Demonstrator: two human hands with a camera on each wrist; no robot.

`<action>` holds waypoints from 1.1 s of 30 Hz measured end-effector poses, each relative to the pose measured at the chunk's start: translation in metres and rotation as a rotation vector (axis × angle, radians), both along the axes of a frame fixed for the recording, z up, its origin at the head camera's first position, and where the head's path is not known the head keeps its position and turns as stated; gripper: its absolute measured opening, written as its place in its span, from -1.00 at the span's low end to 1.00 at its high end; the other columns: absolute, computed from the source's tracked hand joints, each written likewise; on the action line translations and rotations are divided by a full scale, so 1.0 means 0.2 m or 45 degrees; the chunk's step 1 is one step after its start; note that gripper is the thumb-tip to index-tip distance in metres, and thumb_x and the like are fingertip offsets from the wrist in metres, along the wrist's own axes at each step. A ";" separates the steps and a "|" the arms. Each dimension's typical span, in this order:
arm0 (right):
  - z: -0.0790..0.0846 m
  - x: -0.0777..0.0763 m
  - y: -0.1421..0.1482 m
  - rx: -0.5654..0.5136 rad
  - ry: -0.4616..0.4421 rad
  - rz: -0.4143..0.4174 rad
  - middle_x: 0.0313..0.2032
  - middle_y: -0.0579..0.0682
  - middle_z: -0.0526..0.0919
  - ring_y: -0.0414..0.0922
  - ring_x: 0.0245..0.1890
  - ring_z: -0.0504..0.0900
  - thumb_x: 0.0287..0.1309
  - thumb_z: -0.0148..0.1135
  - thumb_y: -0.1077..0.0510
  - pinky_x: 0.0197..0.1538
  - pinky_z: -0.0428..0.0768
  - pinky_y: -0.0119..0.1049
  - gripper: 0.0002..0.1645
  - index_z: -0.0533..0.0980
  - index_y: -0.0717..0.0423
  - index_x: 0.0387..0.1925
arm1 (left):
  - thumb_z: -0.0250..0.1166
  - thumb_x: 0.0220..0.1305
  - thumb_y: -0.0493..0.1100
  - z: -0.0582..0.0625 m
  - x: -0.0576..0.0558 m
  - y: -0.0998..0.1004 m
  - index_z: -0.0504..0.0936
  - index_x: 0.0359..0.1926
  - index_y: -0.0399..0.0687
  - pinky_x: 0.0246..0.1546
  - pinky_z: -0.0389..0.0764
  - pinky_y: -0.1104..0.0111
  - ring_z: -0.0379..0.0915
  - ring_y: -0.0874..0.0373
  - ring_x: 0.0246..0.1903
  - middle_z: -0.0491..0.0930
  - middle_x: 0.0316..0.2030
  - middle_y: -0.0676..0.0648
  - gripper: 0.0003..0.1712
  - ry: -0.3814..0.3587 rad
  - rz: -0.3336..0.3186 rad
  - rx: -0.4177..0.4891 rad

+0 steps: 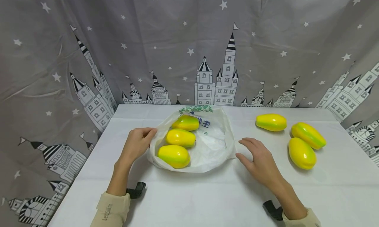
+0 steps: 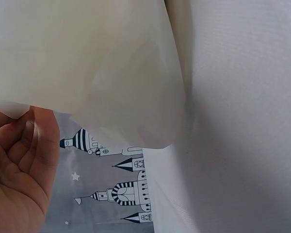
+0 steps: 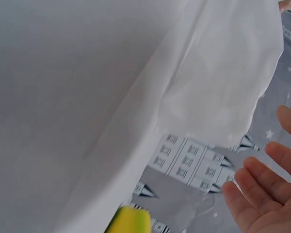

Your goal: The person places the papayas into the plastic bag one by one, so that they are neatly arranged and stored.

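Observation:
A white plastic bag (image 1: 211,139) with green leaf print lies with its mouth spread wide on the table. Inside its left half are three yellow-green fruits shaped like papayas: a front one (image 1: 174,156), a middle one (image 1: 180,138) and a back one (image 1: 186,123). My left hand (image 1: 137,144) pinches the bag's left rim between thumb and fingers; in the left wrist view the bag (image 2: 126,92) hangs beside the curled fingers. Just off the bag's right edge is my right hand (image 1: 262,163), thumb and fingers apart with nothing between them, as the right wrist view also shows.
To the right lie three more papayas: one (image 1: 271,122) towards the back, and two side by side, an upper (image 1: 308,135) and a lower one (image 1: 302,153). A white cloth covers the table (image 1: 201,200). Behind it hangs a grey curtain (image 1: 165,33) with castles and stars.

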State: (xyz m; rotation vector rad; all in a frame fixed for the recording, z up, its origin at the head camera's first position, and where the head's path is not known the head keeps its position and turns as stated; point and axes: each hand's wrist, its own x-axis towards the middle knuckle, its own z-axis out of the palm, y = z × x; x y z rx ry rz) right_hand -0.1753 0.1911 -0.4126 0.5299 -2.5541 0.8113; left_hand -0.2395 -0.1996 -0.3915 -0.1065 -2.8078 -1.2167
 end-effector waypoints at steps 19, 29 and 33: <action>-0.01 -0.09 0.25 -0.012 -0.021 -0.116 0.09 0.34 0.53 0.30 0.13 0.43 0.04 0.44 0.28 0.18 0.32 0.25 -0.47 0.51 0.39 0.06 | 0.08 0.50 0.05 0.00 0.00 0.00 0.59 0.18 -0.28 -0.32 0.55 0.28 0.51 0.06 -0.41 0.67 -0.19 -0.16 -0.48 0.011 -0.008 0.007; -0.02 -0.22 0.31 -0.029 -0.027 -0.156 0.07 0.40 0.54 0.33 0.13 0.43 0.06 0.42 0.31 0.20 0.31 0.25 -0.46 0.50 0.42 0.08 | 0.08 0.50 0.05 0.00 0.00 -0.01 0.59 0.18 -0.28 -0.33 0.56 0.29 0.51 0.06 -0.40 0.67 -0.18 -0.17 -0.48 0.015 -0.005 0.003; 0.00 -0.27 0.34 -0.020 -0.082 -0.199 0.12 0.43 0.48 0.36 0.17 0.38 0.12 0.40 0.25 0.22 0.28 0.27 -0.45 0.47 0.44 0.10 | 0.08 0.50 0.05 -0.01 0.00 0.00 0.59 0.18 -0.29 -0.32 0.57 0.29 0.52 0.07 -0.40 0.68 -0.17 -0.17 -0.48 0.015 -0.010 0.012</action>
